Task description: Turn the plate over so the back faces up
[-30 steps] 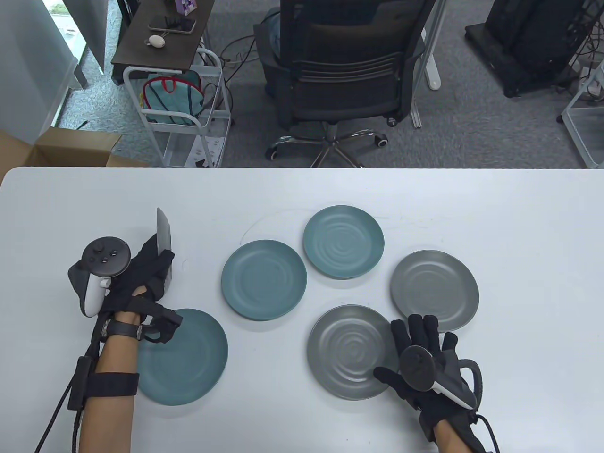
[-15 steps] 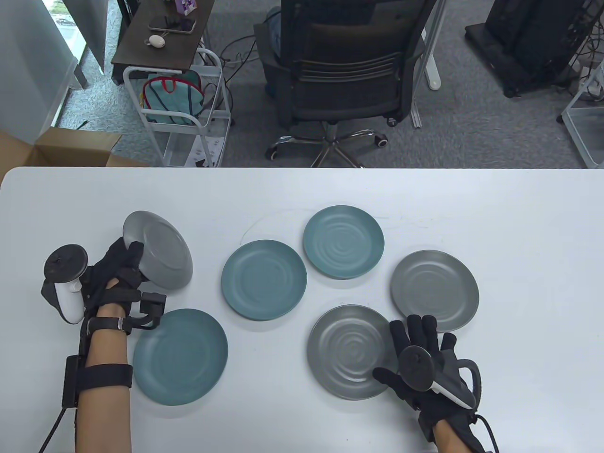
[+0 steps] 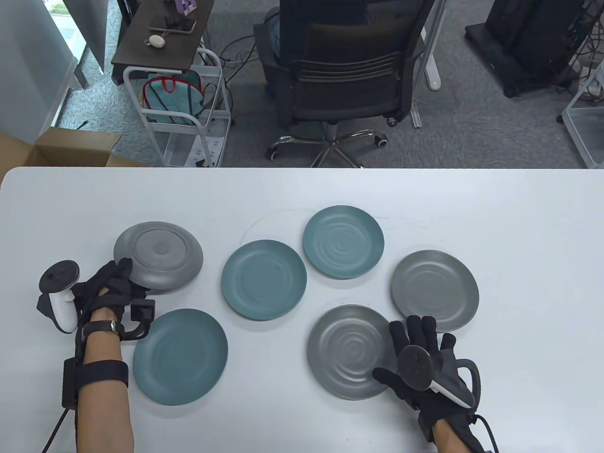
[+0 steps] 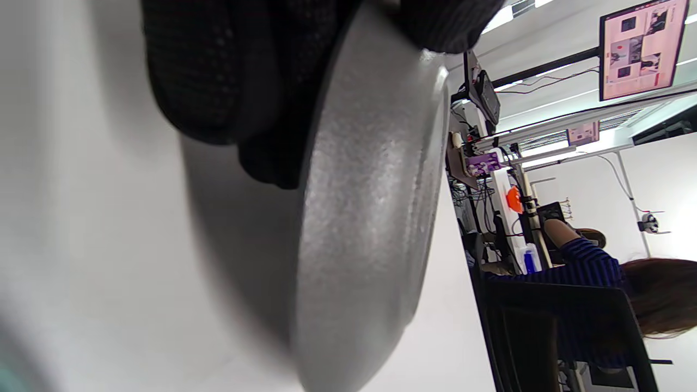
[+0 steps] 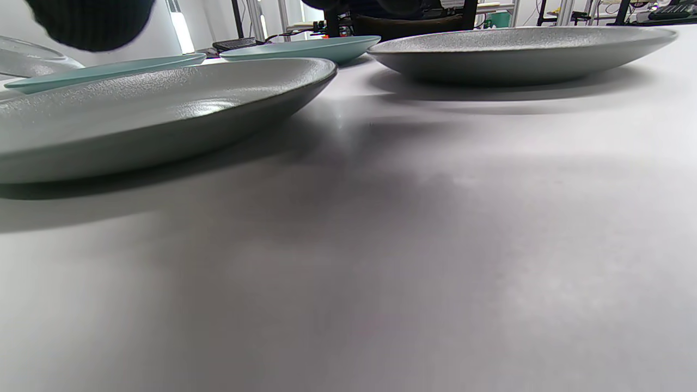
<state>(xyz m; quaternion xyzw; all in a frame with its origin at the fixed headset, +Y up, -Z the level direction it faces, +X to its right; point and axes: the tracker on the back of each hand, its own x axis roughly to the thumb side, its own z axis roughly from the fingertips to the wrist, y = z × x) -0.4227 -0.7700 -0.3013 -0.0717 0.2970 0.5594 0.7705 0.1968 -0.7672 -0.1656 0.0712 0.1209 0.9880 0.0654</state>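
A grey plate [image 3: 159, 257] lies back side up at the table's left, its foot ring showing. My left hand [image 3: 115, 278] holds its near-left rim, thumb on top and fingers under. The left wrist view shows the plate's grey underside [image 4: 365, 212] with my gloved fingers [image 4: 228, 81] on its edge, a little above the table. My right hand [image 3: 417, 351] rests flat and open on the table, its fingers beside the near grey plate [image 3: 349, 351], which lies face up and shows in the right wrist view [image 5: 136, 117].
Face up on the white table [image 3: 519, 226] lie three teal plates [image 3: 180, 356] [image 3: 264, 279] [image 3: 343, 241] and another grey plate [image 3: 434, 290]. An office chair [image 3: 339, 71] and a cart [image 3: 181, 104] stand beyond the far edge.
My left hand turned the grey plate from standing on edge to back side up and lowered it toward the table. The right hand stayed still.
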